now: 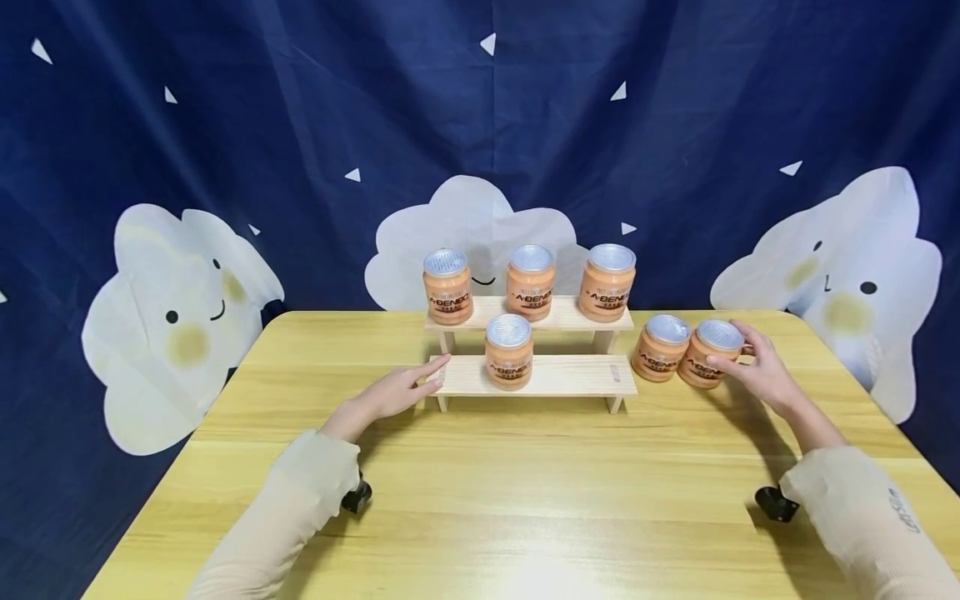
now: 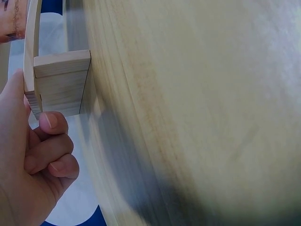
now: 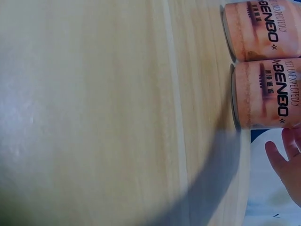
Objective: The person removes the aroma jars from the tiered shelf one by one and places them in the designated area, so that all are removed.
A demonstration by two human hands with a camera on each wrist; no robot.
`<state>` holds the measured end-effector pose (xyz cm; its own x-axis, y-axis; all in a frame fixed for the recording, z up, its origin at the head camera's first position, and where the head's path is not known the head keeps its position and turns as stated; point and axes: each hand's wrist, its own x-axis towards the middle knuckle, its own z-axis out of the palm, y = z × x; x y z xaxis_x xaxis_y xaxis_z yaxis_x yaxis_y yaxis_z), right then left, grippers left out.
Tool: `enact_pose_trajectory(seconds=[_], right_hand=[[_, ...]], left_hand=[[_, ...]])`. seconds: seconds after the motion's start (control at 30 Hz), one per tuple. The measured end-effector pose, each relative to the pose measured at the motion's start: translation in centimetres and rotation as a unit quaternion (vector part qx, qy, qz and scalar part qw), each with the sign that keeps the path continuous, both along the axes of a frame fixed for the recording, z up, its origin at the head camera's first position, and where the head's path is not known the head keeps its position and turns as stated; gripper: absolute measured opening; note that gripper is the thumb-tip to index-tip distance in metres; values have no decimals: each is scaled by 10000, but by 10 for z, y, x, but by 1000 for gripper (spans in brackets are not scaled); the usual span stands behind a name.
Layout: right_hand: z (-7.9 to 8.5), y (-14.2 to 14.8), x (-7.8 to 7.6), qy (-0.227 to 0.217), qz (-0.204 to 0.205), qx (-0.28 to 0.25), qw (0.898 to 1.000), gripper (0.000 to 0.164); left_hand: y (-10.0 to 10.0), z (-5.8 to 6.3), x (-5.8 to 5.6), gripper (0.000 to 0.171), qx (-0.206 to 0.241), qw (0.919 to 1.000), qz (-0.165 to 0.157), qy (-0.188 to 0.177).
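Observation:
At the left end of the lower wooden shelf (image 1: 570, 377) my left hand (image 1: 392, 393) holds the board's edge; in the left wrist view the other fingers (image 2: 49, 153) curl below it. On that shelf stands one orange jar (image 1: 509, 354) with a silvery lid. My right hand (image 1: 761, 371) grips the rightmost jar (image 1: 708, 358), thumb at the front and fingers at its right side and behind. Touching that jar on its left is another jar (image 1: 660, 350). Both stand on the table in the right wrist view, where part of the right hand (image 3: 292, 172) is cut off.
The upper shelf (image 1: 491, 310) carries a left jar (image 1: 448, 292), a middle jar (image 1: 530, 287) and a right jar (image 1: 607, 287). Everything stands on a wooden table (image 1: 487, 483). Behind it hangs a dark blue curtain (image 1: 420, 100) with white cloud prints.

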<state>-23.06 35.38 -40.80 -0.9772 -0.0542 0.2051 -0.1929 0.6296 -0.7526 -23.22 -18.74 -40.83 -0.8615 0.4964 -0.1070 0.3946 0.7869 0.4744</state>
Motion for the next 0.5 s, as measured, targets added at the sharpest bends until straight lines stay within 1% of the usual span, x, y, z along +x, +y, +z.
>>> enact_pose_trajectory(seconds=[0.07, 0.23, 0.5], right_hand=[[1, 0, 0, -37, 33, -22, 10000, 74], [1, -4, -2, -111, 129, -113, 9998, 74], [5, -2, 1, -240, 149, -234, 9993, 75]], left_hand=[[0, 0, -1, 56, 16, 10000, -30, 7], [-3, 0, 0, 57, -3, 10000, 10, -34], [1, 0, 0, 57, -13, 10000, 2, -2]])
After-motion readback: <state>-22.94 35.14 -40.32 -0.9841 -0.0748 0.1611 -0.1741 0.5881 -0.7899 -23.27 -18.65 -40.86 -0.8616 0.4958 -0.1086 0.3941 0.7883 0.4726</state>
